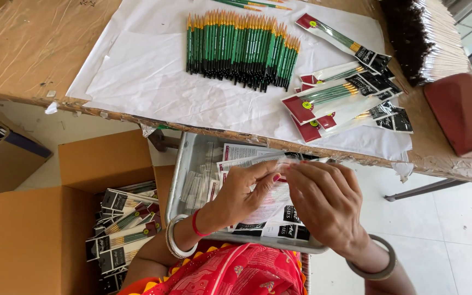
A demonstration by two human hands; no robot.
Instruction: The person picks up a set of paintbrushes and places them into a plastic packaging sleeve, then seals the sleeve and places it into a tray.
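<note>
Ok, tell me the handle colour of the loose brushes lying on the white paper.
Green, clearest in the head view: loose brushes.

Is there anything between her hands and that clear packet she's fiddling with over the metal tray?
Nothing visible. The left hand and the right hand both already pinch the clear packet at its top edge, just above the metal tray. The loose green brushes lie farther off on the table's white paper.
</note>
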